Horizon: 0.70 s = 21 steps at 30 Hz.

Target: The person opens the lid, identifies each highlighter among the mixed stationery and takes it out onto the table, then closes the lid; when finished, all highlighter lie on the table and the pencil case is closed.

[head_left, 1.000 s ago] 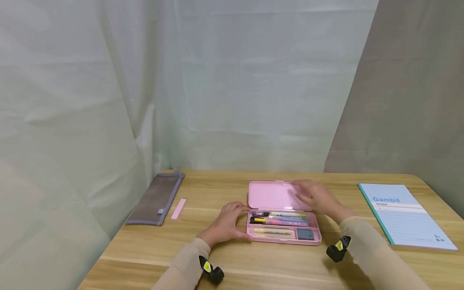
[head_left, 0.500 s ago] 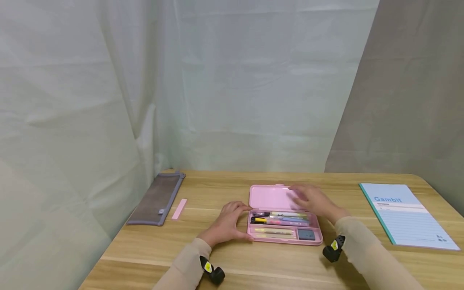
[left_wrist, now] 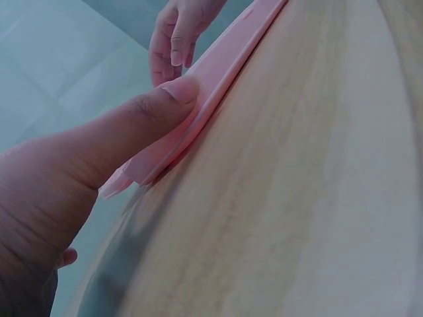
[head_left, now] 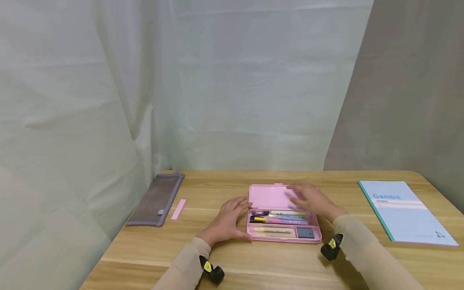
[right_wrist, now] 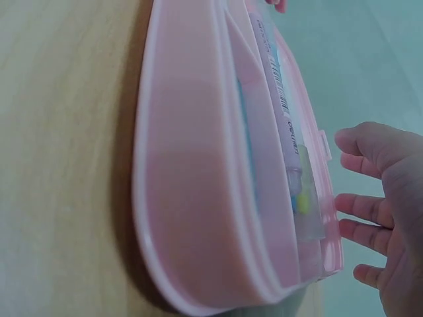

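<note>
Left of the open pink pencil case (head_left: 286, 241), the left hand (head_left: 225, 220) is spread wide and holds its left end between thumb and fingers. The pencil case lies on the worktop (head_left: 268, 266), long axis going left to right. Behind its tray is the opened lid (head_left: 266, 196). The right hand (head_left: 314, 201), nearer to this lid, has loose, parted fingers at its right end, gripping nothing; contact I cannot tell.

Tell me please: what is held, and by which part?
The pink pencil case, by its left end, in the left grip. The right grip, at the lid, shows no clear hold.
</note>
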### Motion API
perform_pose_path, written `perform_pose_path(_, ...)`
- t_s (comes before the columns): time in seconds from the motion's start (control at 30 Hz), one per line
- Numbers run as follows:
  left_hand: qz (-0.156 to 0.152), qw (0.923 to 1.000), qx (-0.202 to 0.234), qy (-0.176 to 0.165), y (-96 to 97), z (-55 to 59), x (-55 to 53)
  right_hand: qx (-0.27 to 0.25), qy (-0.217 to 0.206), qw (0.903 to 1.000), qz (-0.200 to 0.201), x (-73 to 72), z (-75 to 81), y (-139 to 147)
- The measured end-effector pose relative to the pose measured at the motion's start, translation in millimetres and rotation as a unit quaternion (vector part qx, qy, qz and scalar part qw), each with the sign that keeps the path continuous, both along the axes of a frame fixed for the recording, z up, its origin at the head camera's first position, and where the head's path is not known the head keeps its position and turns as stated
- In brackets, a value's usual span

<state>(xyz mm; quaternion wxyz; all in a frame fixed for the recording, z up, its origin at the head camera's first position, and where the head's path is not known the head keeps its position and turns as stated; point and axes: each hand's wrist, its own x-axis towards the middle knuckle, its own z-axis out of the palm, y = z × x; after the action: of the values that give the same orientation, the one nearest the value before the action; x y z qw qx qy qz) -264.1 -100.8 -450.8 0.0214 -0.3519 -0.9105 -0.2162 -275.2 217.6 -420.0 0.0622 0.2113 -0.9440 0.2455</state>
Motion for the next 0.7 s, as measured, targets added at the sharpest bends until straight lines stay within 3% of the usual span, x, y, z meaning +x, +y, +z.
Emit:
perform_pose_path(0.23,-0.022,0.9984,-0.041,0.032,0.1,3.1,-2.5,0.0,-0.006,1.0,-0.004,-0.3,0.3,-0.2)
perform_pose_path(0.57,-0.02,0.9986,-0.042,0.025,1.0,1.2,-4.1,-0.009,0.022,0.9997,-0.007,0.8,-0.6,2.7)
perform_pose_path(0.7,-0.02,0.9987,-0.04,0.024,-0.4,-0.6,-5.2,-0.019,0.015,0.9996,-0.013,4.2,4.0,4.4)
